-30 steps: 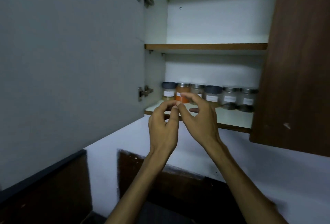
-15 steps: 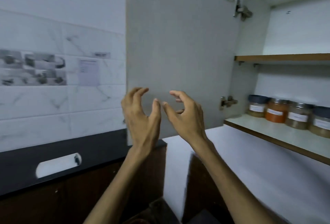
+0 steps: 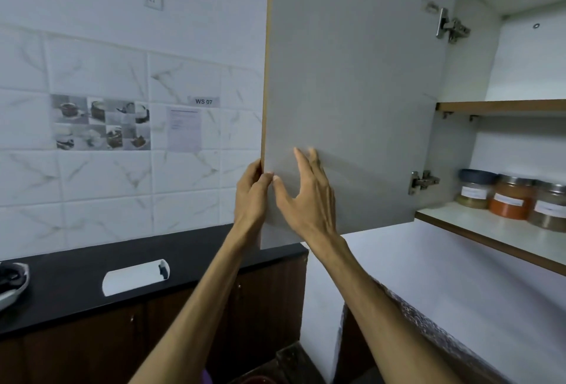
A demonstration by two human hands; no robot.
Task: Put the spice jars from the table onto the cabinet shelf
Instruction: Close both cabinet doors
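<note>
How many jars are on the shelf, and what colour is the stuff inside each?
Tan or brownish: 2, the left jar and the right jar, which the picture edge cuts off
Orange: 1, the middle jar
Total: 3 jars in view on the shelf

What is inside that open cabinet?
Three labelled spice jars stand on the lower shelf of the cabinet. The upper shelf shows nothing; the frame cuts off the rest.
</note>
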